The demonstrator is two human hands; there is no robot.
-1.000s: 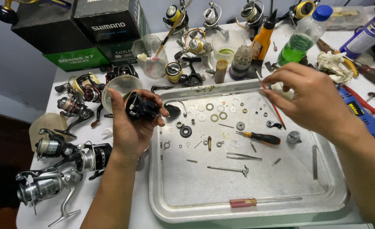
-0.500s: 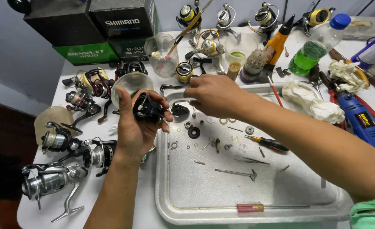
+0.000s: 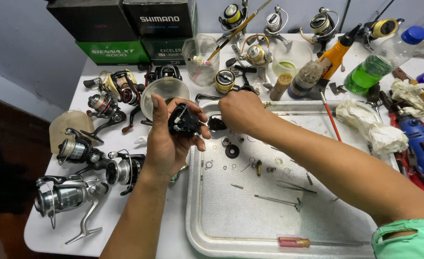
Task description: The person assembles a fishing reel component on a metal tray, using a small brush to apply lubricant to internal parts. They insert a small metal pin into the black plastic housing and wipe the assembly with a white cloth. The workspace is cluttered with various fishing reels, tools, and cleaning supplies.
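At the 10 o'clock corner of the dented metal tray, your left hand grips the black fishing-reel body. At its 3 o'clock, your right hand pinches a small black part against it.

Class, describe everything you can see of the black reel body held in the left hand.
The black reel body is small, dark and glossy, probably metal or hard plastic. The left hand holds it up over the metal tray's left edge, fingers wrapped round it. The right hand meets it from the right, pressing a small black part to its side. Finer detail is hidden.
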